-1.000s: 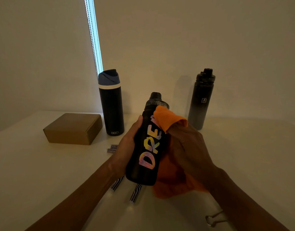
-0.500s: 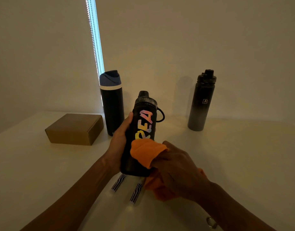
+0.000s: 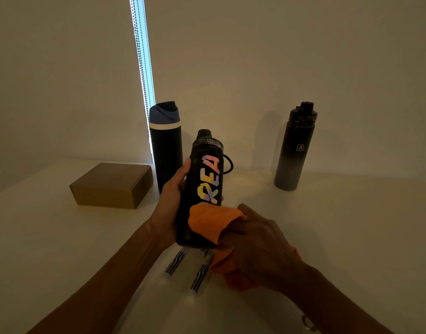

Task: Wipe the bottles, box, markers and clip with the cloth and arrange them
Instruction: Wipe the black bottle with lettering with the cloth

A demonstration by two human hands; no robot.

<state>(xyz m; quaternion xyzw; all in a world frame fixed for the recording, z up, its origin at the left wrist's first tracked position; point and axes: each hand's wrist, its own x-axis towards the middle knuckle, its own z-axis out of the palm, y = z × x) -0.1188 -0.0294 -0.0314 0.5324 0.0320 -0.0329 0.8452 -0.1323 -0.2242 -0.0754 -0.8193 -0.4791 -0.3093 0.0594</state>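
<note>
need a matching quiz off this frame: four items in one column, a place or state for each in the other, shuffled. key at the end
Things
1. lettered bottle
2. blue-lid bottle
3. cloth
4. markers

Place or state
a. lying flat on the table
b. standing upright just right of the box
c. gripped by the left hand
d. bunched in the right hand, pressed against a bottle

Pairs: 1-c, 2-b, 3-d, 4-a
</note>
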